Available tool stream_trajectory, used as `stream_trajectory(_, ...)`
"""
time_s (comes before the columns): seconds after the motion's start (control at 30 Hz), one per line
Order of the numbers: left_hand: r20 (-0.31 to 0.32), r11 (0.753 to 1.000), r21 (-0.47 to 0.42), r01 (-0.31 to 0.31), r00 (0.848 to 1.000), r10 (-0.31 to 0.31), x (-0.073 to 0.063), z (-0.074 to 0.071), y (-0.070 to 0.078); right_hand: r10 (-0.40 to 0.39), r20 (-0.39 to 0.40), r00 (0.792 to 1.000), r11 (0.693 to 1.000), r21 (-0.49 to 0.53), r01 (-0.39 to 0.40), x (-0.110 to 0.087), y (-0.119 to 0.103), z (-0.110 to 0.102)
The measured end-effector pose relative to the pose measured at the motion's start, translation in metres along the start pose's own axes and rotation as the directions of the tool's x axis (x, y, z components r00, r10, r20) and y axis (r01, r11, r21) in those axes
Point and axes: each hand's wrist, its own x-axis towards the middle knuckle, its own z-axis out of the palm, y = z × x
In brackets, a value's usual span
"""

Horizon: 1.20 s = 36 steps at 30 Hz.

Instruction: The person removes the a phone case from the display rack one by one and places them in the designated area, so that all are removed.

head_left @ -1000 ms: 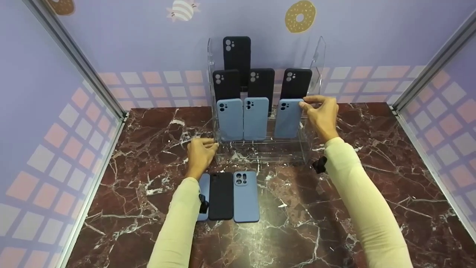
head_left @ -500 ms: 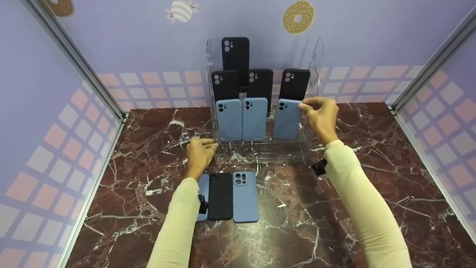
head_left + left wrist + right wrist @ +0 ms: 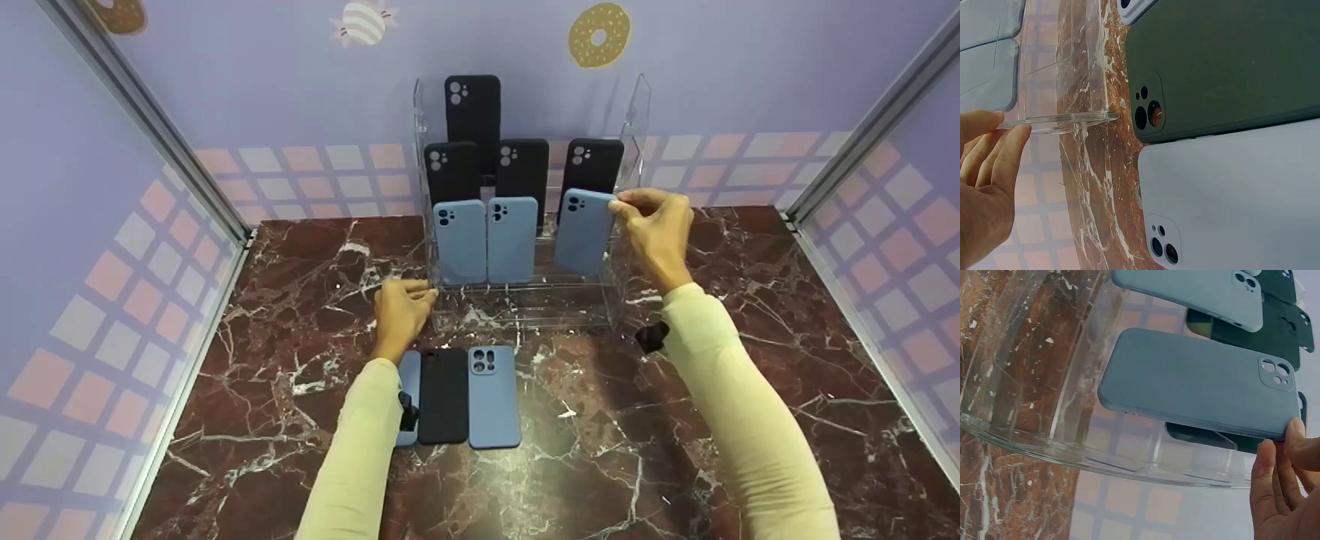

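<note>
My right hand pinches a blue phone case at its upper right corner, between thumb and fingers. That case leans, its top to the right, in front of a black phone case on a clear stepped display stand. In the right wrist view, the pinched case hangs over the clear tiers. With thumb and fingertips, my left hand grips the stand's left side panel. Two more blue cases stand side by side on the same tier, left of the pinched one.
Several black cases stand on the higher tiers. On the marble-patterned table lie a black case, a blue case with a large camera frame, and another blue case partly under the left wrist. Patterned walls enclose the table.
The right hand has lifted the blue case slightly and tilted it to the right. The left hand has stayed at the stand's side panel.
</note>
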Motion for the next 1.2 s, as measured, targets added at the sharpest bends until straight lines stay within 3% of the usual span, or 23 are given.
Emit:
stream_trajectory(0.27, 0.007, 1.0, 0.0, 0.002, 1.0, -0.002, 0.0, -0.001, 0.0, -0.045, -0.01, 0.999, 0.997, 0.059, 0.046, -0.002, -0.017, -0.015)
stream_trajectory(0.47, 0.003, 1.0, -0.007, 0.002, 1.0, -0.002, 0.0, -0.001, 0.0, -0.06, 0.03, 0.998, 0.993, 0.099, 0.057, -0.014, -0.022, -0.026)
stream_trajectory(0.67, 0.005, 1.0, -0.002, 0.001, 1.0, -0.001, 0.0, 0.001, -0.001, 0.013, 0.137, 0.991, 0.987, 0.156, -0.034, -0.036, -0.016, -0.033)
stream_trajectory(0.97, 0.004, 1.0, -0.009, -0.005, 1.0, 0.005, 0.001, 0.001, -0.002, 0.104, 0.289, 0.952, 0.963, 0.211, -0.169, -0.065, 0.011, -0.035)
stream_trajectory(1.2, 0.008, 1.0, -0.012, 0.005, 1.0, -0.005, 0.0, 0.001, -0.001, 0.207, 0.43, 0.879, 0.932, 0.187, -0.311, -0.086, 0.038, -0.025)
